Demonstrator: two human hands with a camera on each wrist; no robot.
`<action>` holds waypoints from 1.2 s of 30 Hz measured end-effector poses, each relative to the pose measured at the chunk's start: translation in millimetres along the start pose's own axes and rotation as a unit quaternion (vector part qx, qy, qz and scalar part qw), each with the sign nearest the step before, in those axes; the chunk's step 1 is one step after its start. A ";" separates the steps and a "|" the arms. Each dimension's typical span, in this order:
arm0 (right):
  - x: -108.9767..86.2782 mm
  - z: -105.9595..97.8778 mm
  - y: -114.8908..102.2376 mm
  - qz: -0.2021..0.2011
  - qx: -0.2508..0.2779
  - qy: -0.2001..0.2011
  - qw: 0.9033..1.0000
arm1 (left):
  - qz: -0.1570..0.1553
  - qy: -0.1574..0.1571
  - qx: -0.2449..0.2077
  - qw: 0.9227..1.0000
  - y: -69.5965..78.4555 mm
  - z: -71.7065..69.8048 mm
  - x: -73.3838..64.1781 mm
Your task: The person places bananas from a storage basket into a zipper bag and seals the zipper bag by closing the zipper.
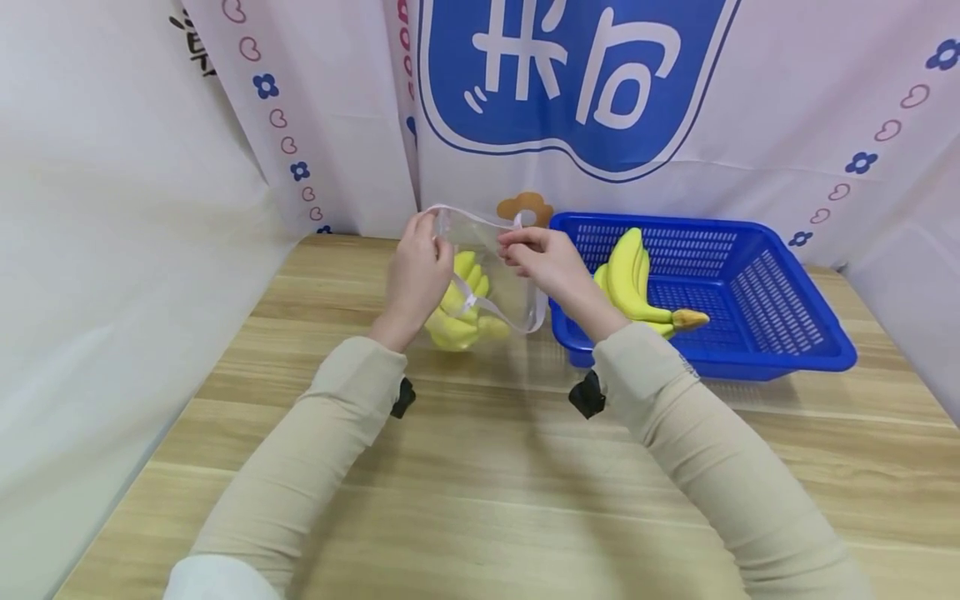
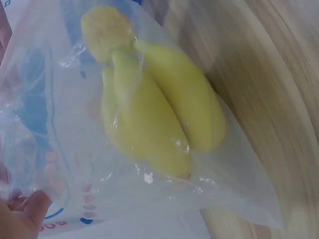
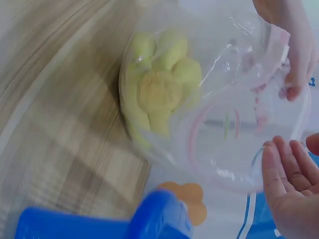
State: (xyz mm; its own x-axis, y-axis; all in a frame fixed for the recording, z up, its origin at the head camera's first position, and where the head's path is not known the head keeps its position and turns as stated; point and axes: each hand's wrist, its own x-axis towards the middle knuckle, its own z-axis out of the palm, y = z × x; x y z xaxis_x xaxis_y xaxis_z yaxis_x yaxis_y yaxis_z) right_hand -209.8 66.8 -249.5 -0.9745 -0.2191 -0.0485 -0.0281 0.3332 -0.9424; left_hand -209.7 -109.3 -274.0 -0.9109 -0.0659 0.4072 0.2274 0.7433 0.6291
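A clear plastic bag (image 1: 491, 237) with a whitish rim stands upright on the table, its mouth spread. Inside lies a bunch of yellow bananas (image 2: 154, 104), stem end turned toward the blue basket. My left hand (image 1: 422, 275) grips the bag's rim on the left side, fingers curled over it; the left wrist view shows its thumb (image 2: 35, 211) against the plastic. On the opposite side my right hand (image 1: 546, 257) pinches the rim between thumb and fingertips. The right wrist view has its fingers (image 3: 281, 167) right at the mouth, bananas showing through the film.
A blue plastic basket (image 1: 813, 362) stands close on the right of the bag. Another bunch of bananas (image 1: 628, 271) leans in its left part, partly behind my right forearm. A printed cloth (image 1: 360, 158) hangs behind the wooden table (image 1: 480, 500).
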 end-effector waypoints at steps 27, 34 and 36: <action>-19.6 -94.0 74.1 0.079 -0.518 -0.094 0.846 | -0.036 -0.006 0.003 0.999 -15.4 -7.4 2.4; -19.8 -98.2 85.2 0.102 -0.501 -0.115 0.851 | -0.040 -0.003 0.003 0.999 -15.3 -7.4 1.4; -20.0 -99.9 88.1 0.100 -0.503 -0.115 0.851 | -0.040 -0.004 0.004 0.999 -15.1 -7.1 1.5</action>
State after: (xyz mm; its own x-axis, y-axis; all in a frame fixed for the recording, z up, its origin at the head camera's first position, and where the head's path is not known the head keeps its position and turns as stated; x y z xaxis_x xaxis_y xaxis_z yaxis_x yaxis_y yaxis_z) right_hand -215.1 192.2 -298.5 -0.9161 -0.2008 -0.3472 -0.1557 0.9758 -0.1535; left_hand -212.1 -125.4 -278.2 -0.9288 -0.1210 0.3504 0.1501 0.7416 0.6538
